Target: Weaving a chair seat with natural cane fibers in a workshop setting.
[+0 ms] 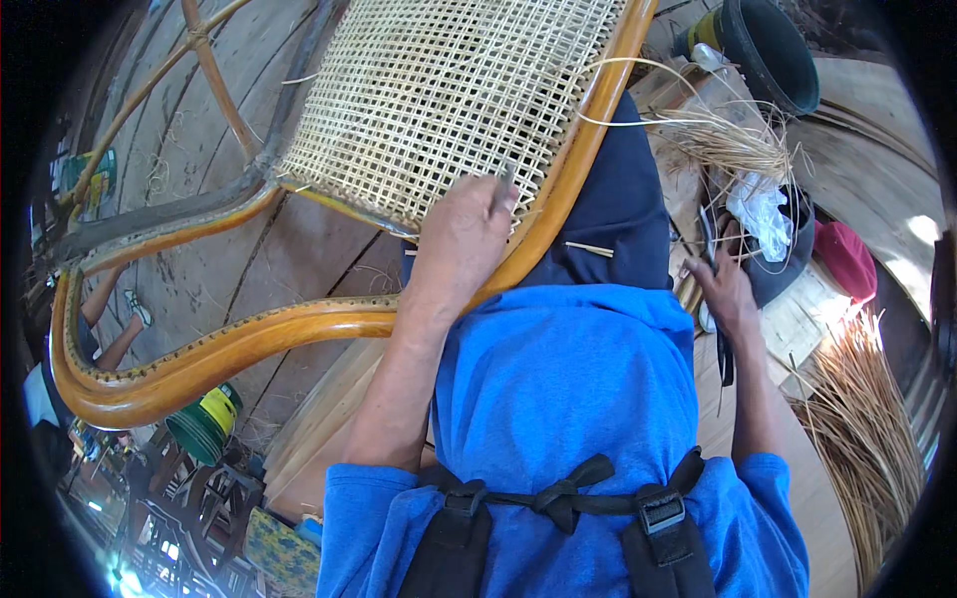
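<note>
My left hand (461,237) is closed, knuckles up, over the lower right corner of a woven cane panel (429,110). A short grey metal tool (506,185), blurred, sticks up from its fingers; its exact kind is unclear. The panel sits in a glossy curved rattan chair frame (568,199), which lies partly across my lap. Off to the right, my right hand (730,291) is low beside a pile of materials, thumb and fingers apart. A slim dark tool (707,235) stands at its fingertips; whether they touch is hard to see.
Loose cane strands (723,140) lie at the right, near a dark bucket (768,55), a clear plastic bag (763,214) and a red cloth item (845,261). A bundle of brown strips (867,429) stands lower right. At left are a green bucket (204,424) and another person's leg (105,344).
</note>
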A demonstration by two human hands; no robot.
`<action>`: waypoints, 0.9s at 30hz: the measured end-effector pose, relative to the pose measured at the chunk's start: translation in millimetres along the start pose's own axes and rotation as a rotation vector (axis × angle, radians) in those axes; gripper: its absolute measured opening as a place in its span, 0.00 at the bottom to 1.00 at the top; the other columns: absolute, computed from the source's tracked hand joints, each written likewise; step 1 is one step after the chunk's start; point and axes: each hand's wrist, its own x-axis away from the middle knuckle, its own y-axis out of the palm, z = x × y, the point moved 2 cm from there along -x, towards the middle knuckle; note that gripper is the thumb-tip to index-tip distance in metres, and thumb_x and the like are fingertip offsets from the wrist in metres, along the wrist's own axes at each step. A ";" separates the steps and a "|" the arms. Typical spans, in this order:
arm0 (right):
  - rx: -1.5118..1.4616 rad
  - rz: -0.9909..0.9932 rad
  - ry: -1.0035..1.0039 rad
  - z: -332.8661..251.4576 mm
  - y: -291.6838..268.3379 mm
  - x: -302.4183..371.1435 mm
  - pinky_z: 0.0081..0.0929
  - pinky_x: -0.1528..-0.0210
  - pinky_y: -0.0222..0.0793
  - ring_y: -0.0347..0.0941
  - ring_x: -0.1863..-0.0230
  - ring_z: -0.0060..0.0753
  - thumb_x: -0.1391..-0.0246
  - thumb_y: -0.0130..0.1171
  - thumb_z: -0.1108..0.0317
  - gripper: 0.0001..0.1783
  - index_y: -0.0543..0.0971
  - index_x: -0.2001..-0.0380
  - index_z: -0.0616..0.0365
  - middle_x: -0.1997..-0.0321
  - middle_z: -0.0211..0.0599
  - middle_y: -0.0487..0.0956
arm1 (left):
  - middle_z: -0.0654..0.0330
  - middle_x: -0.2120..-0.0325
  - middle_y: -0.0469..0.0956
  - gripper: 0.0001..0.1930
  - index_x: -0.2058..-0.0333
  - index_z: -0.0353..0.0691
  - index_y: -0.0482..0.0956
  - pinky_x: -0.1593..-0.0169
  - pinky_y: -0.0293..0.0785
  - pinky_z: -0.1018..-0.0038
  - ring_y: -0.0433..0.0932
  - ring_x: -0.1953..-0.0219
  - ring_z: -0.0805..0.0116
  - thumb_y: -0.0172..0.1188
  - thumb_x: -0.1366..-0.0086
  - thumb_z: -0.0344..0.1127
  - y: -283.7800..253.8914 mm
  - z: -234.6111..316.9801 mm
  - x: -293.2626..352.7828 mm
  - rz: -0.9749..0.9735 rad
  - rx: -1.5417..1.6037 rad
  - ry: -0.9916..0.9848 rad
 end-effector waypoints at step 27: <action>0.242 0.460 -0.292 -6.3 -163.6 -320.8 0.46 0.55 0.71 0.76 0.57 0.56 0.46 0.52 0.67 0.11 0.80 0.65 0.60 0.62 0.56 0.80 | 0.64 0.77 0.73 0.07 0.65 0.33 0.81 0.68 0.67 0.78 0.70 0.74 0.77 0.62 0.42 0.28 -7.3 27.0 -10.5 -0.257 0.073 -0.200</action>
